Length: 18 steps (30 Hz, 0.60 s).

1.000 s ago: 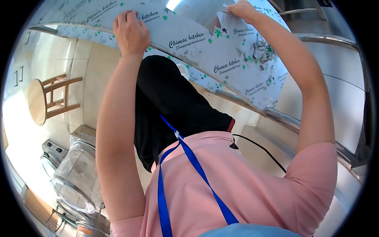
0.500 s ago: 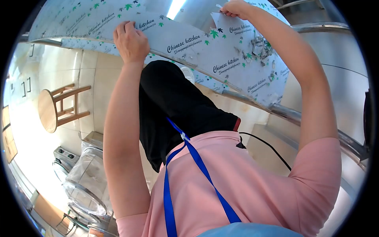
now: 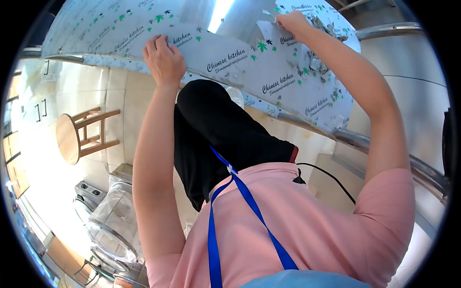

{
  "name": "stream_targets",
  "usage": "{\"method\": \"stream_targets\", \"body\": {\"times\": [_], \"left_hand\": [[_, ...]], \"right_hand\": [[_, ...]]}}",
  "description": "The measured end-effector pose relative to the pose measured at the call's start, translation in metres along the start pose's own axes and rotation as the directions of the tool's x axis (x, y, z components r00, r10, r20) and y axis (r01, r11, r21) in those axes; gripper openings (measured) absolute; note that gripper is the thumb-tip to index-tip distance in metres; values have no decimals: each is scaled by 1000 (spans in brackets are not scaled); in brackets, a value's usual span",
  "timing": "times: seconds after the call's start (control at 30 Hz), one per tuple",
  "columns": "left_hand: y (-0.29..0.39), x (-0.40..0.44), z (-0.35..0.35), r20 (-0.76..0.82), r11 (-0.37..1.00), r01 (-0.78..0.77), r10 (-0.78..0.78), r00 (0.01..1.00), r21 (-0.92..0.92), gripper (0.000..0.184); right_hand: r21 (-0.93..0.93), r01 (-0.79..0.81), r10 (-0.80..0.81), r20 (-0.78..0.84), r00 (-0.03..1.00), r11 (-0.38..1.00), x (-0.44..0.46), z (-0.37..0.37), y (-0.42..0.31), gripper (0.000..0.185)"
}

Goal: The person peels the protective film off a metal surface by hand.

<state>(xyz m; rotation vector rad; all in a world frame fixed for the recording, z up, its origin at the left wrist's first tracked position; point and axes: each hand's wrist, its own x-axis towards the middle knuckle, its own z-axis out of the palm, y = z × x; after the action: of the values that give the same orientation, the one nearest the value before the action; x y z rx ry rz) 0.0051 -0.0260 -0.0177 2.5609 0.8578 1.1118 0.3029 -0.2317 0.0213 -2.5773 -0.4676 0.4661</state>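
A metal panel [image 3: 242, 23] lies before me, largely covered by white protective film [image 3: 228, 61] printed with green leaves and "Chinese kitchen". A shiny strip of it shows bare at the top. My right hand [image 3: 294, 25] pinches the film beside the torn flap [image 3: 265, 32]; its fingertips are partly hidden. On the film near the panel's front edge rests my left hand [image 3: 164, 61], fingers apart and slightly bent, holding nothing visible. Crumpled film scraps [image 3: 318, 62] lie on the panel at the right, close to my right forearm.
A round metal rail [image 3: 355, 139] runs beside the panel's lower right edge. To the left, a wooden stool [image 3: 69, 139] stands on the tiled floor. Plastic-wrapped metal equipment [image 3: 113, 216] is at the lower left. A black cable [image 3: 331, 178] hangs beside my waist.
My right hand has moved slightly down in the view, with more scraps showing beyond its wrist. My left hand stays on the film. The whole view has shifted a little.
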Motion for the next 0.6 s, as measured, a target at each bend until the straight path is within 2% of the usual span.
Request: {"method": "stream_targets", "body": {"times": [0.07,0.1,0.13,0.17,0.27,0.3,0.37,0.4,0.43,0.47,0.6], "left_hand": [[0,3,-2,-5,997,23,-23,1000,-72,22],[4,9,-4,-10,993,43,-44,999,-110,22],[10,13,-6,-12,987,62,-65,998,-149,22],[18,18,-5,-11,978,83,-86,996,-189,22],[70,37,15,62,925,-22,49,997,-379,21],[87,38,23,98,909,-60,110,989,-411,20],[116,43,39,256,895,-82,212,943,-439,21],[131,48,52,391,937,-11,157,907,-349,25],[137,44,70,430,933,57,110,896,-356,27],[140,45,92,458,966,-21,141,878,-258,29],[162,45,93,442,976,-90,170,881,-197,22]], "right_hand": [[-52,104,-103,25,994,993,-15,-24,-8,21],[-194,341,-351,-18,936,920,-16,-30,-7,18],[-341,535,-576,-24,817,773,-17,-35,-3,16],[-479,670,-760,10,650,567,-18,-38,0,15],[-525,759,-837,149,527,384,-21,-33,1,17],[-582,741,-824,202,529,333,-20,-32,-3,14],[-593,729,-765,276,582,341,-14,-31,-11,11],[-598,728,-734,319,599,335,-12,-29,-17,9],[-592,738,-754,309,579,324,-9,-27,-19,7],[-590,743,-771,296,564,317,-7,-27,-15,6],[-547,785,-840,246,484,292,-15,-30,-9,4]]}}
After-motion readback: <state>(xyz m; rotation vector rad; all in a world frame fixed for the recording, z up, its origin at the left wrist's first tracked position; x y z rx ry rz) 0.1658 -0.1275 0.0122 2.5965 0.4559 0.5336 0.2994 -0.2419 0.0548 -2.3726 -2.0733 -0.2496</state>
